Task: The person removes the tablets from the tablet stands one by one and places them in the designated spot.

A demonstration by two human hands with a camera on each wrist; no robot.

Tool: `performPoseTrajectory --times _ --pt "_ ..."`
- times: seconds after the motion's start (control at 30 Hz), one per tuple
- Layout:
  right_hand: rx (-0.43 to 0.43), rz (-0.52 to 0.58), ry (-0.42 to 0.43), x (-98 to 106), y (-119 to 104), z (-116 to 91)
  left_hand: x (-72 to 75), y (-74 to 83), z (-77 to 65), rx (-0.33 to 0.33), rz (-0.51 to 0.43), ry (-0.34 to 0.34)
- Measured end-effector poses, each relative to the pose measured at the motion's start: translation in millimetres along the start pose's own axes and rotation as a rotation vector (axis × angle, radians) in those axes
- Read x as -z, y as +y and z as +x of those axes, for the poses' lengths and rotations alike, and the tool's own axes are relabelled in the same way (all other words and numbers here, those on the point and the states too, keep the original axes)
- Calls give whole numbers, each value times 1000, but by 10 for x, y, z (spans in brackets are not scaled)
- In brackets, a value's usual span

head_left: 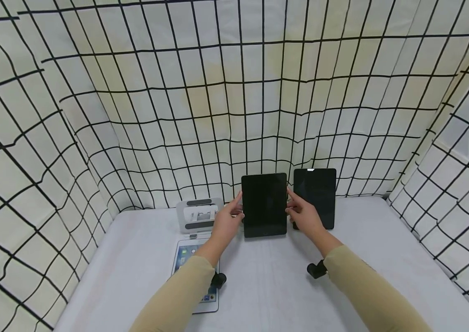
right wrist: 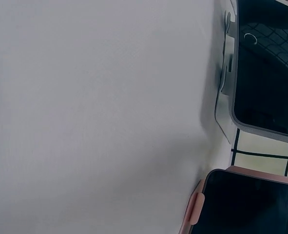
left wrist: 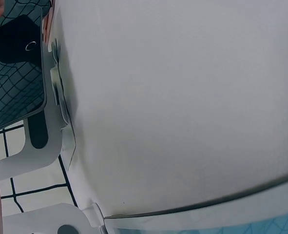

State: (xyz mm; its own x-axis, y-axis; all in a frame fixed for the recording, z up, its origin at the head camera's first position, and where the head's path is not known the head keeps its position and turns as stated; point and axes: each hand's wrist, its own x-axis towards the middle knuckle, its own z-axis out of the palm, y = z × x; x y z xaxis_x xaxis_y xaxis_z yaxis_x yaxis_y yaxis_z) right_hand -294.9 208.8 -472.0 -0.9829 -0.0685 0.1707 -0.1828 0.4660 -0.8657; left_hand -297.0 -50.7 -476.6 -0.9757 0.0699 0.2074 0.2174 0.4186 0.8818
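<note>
A dark tablet (head_left: 264,205) with a round home button is upright at the middle of the table. My left hand (head_left: 228,223) grips its left side edge, and my right hand (head_left: 306,216) grips the right one. Behind the tablet, the left wrist view shows a pale stand (left wrist: 53,141) with a dark pad and small lips at its bottom edge. Those lips (right wrist: 227,80) sit right under the tablet's lower edge in the right wrist view. Most of this stand is hidden by the tablet.
To the right, another dark tablet (head_left: 316,198) leans on a pink stand (right wrist: 197,208). At the left stands a white stand (head_left: 182,216) with dark pads and no tablet. A white tablet (head_left: 186,253) with a lit screen lies before it, partly under my left sleeve. Grid-patterned cloth (head_left: 259,92) encloses the table.
</note>
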Motion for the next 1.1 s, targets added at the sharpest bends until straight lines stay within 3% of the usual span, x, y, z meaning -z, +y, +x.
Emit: performPoseTrajectory --times 0.57,0.87,1.1 --pt "-23 24 -46 70 -43 -60 62 31 -98 -10 -56 -45" --pt "-22 -8 -76 93 -66 -141 85 90 -201 48 -70 -67" --pt "-51 6 -113 101 -85 -220 111 90 -276 51 -123 -93"
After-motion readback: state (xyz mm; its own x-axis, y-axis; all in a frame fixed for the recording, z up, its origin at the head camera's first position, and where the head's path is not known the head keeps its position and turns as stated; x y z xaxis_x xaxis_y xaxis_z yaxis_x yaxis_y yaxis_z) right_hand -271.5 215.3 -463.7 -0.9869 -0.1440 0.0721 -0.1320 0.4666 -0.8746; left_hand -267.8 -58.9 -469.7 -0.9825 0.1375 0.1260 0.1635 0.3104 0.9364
